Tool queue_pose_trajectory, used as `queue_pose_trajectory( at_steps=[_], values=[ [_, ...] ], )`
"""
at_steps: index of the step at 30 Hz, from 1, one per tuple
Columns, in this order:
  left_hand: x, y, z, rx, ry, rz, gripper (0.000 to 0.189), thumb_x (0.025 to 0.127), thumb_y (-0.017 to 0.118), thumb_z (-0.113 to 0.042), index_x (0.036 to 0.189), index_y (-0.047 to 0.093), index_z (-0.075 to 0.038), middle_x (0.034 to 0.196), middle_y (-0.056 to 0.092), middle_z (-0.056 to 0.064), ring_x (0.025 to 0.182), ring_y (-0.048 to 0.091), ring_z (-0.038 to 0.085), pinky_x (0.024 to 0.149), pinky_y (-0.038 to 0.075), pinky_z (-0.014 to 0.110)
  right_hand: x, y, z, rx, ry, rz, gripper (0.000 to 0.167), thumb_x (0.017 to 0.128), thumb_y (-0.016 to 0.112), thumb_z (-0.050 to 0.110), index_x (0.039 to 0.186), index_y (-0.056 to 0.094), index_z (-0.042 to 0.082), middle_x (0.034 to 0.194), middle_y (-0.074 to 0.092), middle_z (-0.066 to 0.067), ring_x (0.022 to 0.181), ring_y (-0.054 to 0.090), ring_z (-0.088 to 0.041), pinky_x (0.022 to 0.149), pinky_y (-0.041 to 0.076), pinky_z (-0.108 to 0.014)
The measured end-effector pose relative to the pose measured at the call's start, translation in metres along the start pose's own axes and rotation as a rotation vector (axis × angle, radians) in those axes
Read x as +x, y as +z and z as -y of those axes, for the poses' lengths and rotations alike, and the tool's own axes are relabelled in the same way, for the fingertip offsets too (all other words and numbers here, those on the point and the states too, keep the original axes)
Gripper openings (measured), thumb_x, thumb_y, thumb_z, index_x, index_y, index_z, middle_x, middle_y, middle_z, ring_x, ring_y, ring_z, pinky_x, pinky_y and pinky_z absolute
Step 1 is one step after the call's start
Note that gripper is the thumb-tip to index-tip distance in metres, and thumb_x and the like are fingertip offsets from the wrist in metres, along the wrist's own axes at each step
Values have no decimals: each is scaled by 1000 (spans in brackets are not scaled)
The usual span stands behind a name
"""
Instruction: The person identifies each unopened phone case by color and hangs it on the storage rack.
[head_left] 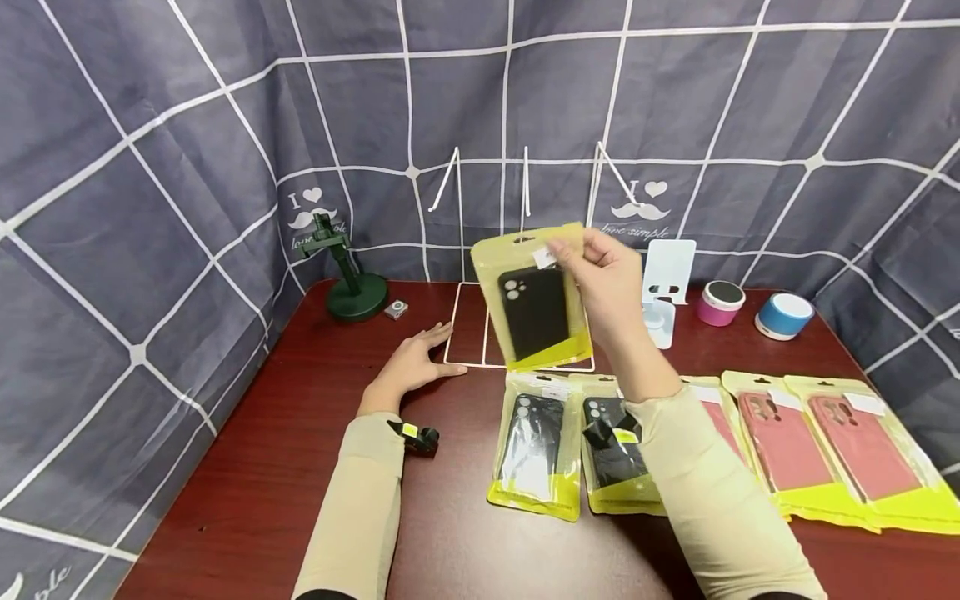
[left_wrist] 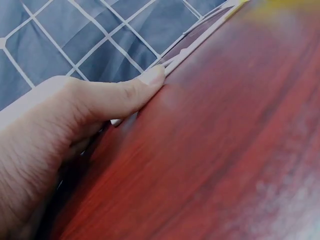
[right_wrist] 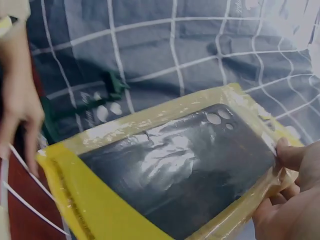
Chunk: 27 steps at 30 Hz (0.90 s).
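Observation:
My right hand (head_left: 611,279) pinches the top right corner of a clear-and-yellow pouch with a black phone case (head_left: 534,312) inside, lifted before the white wire rack (head_left: 460,225). Thumb and fingers grip the pouch's edge in the right wrist view, and the case's camera holes (right_wrist: 220,119) show near them. My left hand (head_left: 408,364) is at the left front corner of the rack's base, fingers extended. Its thumb (left_wrist: 135,95) lies along the base wire in the left wrist view. The pouch covers part of the rack's base and middle.
Two pouched black cases (head_left: 534,450) lie in front of the rack, with several pouched pink cases (head_left: 787,442) to their right. Behind stand a green stand (head_left: 357,296), a small silver clip device (head_left: 396,309), a white phone stand (head_left: 667,271), a pink speaker (head_left: 721,308) and a blue speaker (head_left: 783,318).

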<state>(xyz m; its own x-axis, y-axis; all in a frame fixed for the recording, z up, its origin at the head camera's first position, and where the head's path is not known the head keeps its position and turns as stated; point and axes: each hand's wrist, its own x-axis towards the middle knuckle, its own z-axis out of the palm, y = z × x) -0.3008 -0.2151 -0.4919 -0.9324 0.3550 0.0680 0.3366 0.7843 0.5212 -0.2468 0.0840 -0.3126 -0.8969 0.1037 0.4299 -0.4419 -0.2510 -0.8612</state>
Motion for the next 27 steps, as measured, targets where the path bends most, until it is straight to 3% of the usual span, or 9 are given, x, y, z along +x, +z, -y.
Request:
queue_pose_trajectory(
  at_steps=[8, 19, 27],
  values=[
    [0, -2, 1, -18, 0, -17, 89, 83, 75, -61, 154, 43, -19, 161, 34, 3, 150, 26, 31, 120, 24, 51, 23, 2, 14, -112, -56, -29, 21, 85, 84, 18, 94, 77, 0, 80, 76, -6, 62, 67, -13, 59, 54, -23],
    [1, 0, 1, -33, -7, -9, 87, 84, 74, -60, 154, 43, -20, 162, 34, 2, 151, 25, 28, 119, 24, 52, 43, 4, -2, -236, -81, -94, 18, 87, 82, 18, 91, 76, 1, 77, 75, -2, 60, 61, -9, 56, 47, -21],
    [-2, -1, -1, -50, -18, -8, 87, 84, 75, -60, 154, 43, -20, 161, 34, 3, 150, 26, 25, 119, 25, 51, 69, 7, -17, -302, -49, -139, 24, 86, 83, 22, 92, 76, 0, 76, 73, -3, 58, 55, -8, 53, 42, -22]
  ],
)
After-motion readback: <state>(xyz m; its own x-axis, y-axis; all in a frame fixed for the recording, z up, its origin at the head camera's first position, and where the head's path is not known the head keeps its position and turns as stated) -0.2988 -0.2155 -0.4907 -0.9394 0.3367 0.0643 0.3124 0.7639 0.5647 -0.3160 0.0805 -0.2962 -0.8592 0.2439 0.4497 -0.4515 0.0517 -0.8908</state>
